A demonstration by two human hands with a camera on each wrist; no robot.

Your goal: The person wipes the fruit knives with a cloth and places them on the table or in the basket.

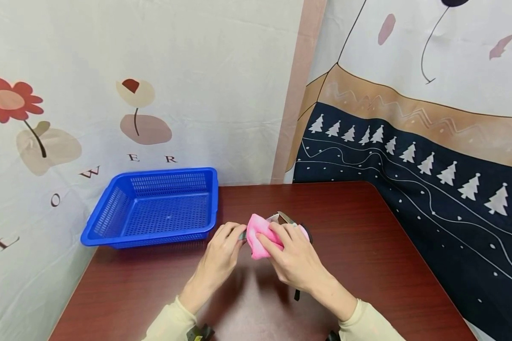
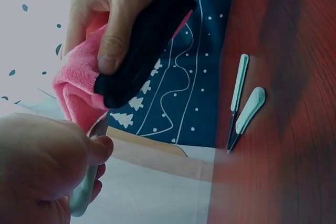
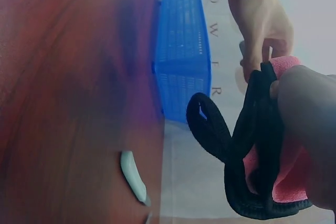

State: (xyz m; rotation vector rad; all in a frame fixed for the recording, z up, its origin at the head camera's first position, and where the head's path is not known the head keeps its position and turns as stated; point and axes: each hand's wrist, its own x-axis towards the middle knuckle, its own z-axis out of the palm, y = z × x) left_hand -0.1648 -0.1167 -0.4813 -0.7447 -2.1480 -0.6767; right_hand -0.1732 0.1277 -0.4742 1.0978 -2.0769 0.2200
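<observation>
My left hand (image 1: 219,253) grips a utensil by its pale green handle (image 2: 81,198), and a bit of its metal shows above the fist in the left wrist view. A pink cloth (image 1: 257,233) with black trim (image 3: 270,145) is wrapped round the utensil's far end, so its kind is hidden. My right hand (image 1: 296,258) pinches the folded cloth, thumb on the outside. Two more pieces lie on the table past the cloth, one slim with a green handle (image 2: 240,82), the other with a wider green handle (image 2: 252,109). Their metal ends (image 1: 287,218) are partly covered in the head view.
A blue plastic basket (image 1: 214,203) with perforated sides stands at the table's back left, against the printed wall cloth (image 1: 239,118). The brown table (image 1: 367,265) ends on the right beside a dark curtain with white trees (image 1: 409,199).
</observation>
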